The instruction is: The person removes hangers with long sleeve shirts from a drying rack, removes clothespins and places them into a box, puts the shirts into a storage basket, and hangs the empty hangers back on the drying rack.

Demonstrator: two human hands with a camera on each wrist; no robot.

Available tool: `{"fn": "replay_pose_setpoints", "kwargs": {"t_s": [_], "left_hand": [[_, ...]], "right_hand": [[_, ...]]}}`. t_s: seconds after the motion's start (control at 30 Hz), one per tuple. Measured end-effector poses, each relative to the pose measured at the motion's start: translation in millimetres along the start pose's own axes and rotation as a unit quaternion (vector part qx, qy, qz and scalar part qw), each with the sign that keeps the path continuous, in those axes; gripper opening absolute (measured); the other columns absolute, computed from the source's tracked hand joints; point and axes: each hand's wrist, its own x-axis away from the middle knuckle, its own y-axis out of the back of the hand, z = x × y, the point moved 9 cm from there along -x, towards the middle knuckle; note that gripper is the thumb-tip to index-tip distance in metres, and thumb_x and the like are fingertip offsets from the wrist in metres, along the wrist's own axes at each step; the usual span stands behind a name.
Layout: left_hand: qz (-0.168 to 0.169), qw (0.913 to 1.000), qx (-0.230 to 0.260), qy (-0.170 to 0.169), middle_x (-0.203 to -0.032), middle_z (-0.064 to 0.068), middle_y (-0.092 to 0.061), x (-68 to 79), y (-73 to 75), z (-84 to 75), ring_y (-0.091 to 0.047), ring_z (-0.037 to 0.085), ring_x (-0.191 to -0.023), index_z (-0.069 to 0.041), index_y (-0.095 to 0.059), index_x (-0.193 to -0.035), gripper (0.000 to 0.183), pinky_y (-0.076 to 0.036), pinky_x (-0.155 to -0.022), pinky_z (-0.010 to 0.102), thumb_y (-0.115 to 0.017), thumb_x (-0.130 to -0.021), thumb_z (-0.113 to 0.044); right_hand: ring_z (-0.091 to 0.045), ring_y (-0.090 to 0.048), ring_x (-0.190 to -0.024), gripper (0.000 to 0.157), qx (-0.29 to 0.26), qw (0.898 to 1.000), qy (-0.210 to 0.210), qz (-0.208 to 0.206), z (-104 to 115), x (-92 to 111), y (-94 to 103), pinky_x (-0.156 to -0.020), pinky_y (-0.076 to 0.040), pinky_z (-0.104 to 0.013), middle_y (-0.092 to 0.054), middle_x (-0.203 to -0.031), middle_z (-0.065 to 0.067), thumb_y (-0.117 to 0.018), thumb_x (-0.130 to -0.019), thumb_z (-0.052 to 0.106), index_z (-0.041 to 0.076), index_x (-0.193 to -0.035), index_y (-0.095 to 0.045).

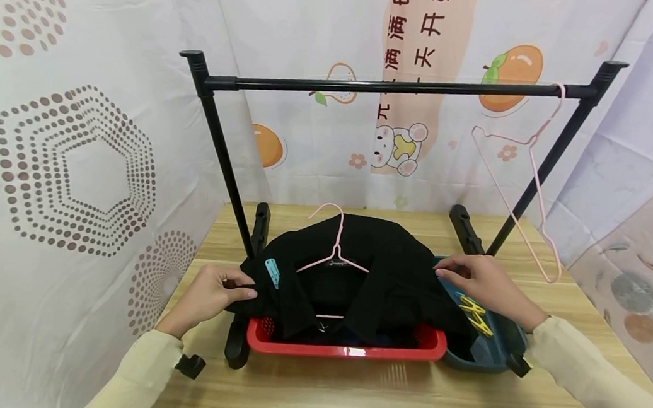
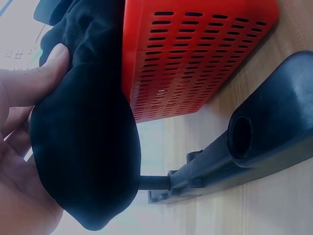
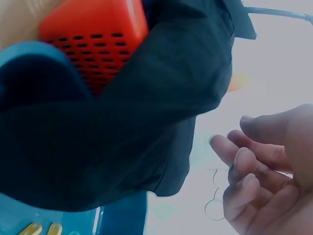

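A black jacket [image 1: 405, 268], open at the front, lies over a red basket [image 1: 348, 352]. Inside its opening sits a pink hanger [image 1: 337, 244], hook pointing up. My left hand [image 1: 214, 294] pinches the cloth at the left side; in the left wrist view the thumb lies on top of the black fabric [image 2: 85, 132] and the fingers are behind it. A light blue clothes peg [image 1: 272, 273] is on the jacket near that hand. My right hand [image 1: 482, 285] is beside the jacket's right side, fingers loosely bent and holding nothing. In the right wrist view a gap separates it from the cloth [image 3: 166, 98].
A black garment rack [image 1: 398, 86] spans the table behind the basket, its feet at both sides. Another pink hanger [image 1: 542, 214] hangs at the right end of its bar. The blue basin [image 1: 480, 365] at right holds yellow clothes pegs [image 1: 476, 315]. Printed curtains [image 1: 303, 35] surround the table.
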Motion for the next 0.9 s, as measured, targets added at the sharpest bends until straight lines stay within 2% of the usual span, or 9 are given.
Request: {"fn": "replay_pose_setpoints", "kwargs": {"t_s": [0.1,0.23,0.5,0.77,0.9], "left_hand": [[0.002,1.0000,0.000,-0.001,-0.075,-0.011,-0.068,-0.1,-0.3,-1.3,-0.058,0.014,-0.066,-0.028,-0.075,-0.081,0.008,-0.049,-0.056,0.030,-0.080,-0.078,-0.023],[0.002,1.0000,0.001,0.007,-0.073,-0.009,-0.067,0.5,-0.5,0.1,-0.057,0.014,-0.065,-0.024,-0.075,-0.081,0.007,-0.048,-0.056,0.029,-0.080,-0.078,-0.021],[-0.005,0.9998,0.000,0.017,-0.077,-0.003,-0.069,-1.0,-2.2,0.1,-0.059,0.016,-0.067,-0.014,-0.075,-0.084,0.009,-0.049,-0.057,0.028,-0.079,-0.078,-0.009],[-0.007,0.9999,0.010,0.006,-0.076,-0.009,-0.069,-1.0,-0.7,0.2,-0.059,0.013,-0.067,-0.024,-0.075,-0.080,0.009,-0.049,-0.058,0.028,-0.081,-0.076,-0.019],[-0.007,0.9998,0.020,-0.004,-0.076,-0.009,-0.069,-0.1,-1.1,-0.8,-0.060,0.014,-0.068,-0.025,-0.075,-0.080,0.008,-0.050,-0.057,0.029,-0.081,-0.076,-0.022]], "right_hand": [[-0.006,-0.042,-0.050,0.016,-0.005,1.000,0.007,-0.007,9,-4,1.7,-0.048,-0.034,-0.023,-0.059,-0.066,0.015,-0.066,-0.090,0.033,0.022,-0.100,-0.073],[-0.006,-0.044,-0.052,0.015,-0.023,0.999,0.021,-0.015,22,-12,0.5,-0.049,-0.035,-0.023,-0.064,-0.072,0.012,-0.068,-0.090,0.030,0.020,-0.099,-0.073],[-0.007,-0.048,-0.051,0.012,-0.070,0.997,0.037,-0.004,48,-29,-5.9,-0.049,-0.041,-0.024,-0.065,-0.077,0.014,-0.066,-0.091,0.032,0.026,-0.100,-0.071],[-0.007,-0.048,-0.055,0.012,-0.090,0.994,0.064,0.019,74,-42,-19.1,-0.051,-0.041,-0.024,-0.063,-0.076,0.014,-0.064,-0.091,0.034,0.027,-0.099,-0.071],[-0.008,-0.049,-0.054,0.012,-0.099,0.992,0.072,0.025,88,-46,-23.7,-0.049,-0.041,-0.024,-0.065,-0.076,0.014,-0.064,-0.092,0.033,0.026,-0.098,-0.071]]}}
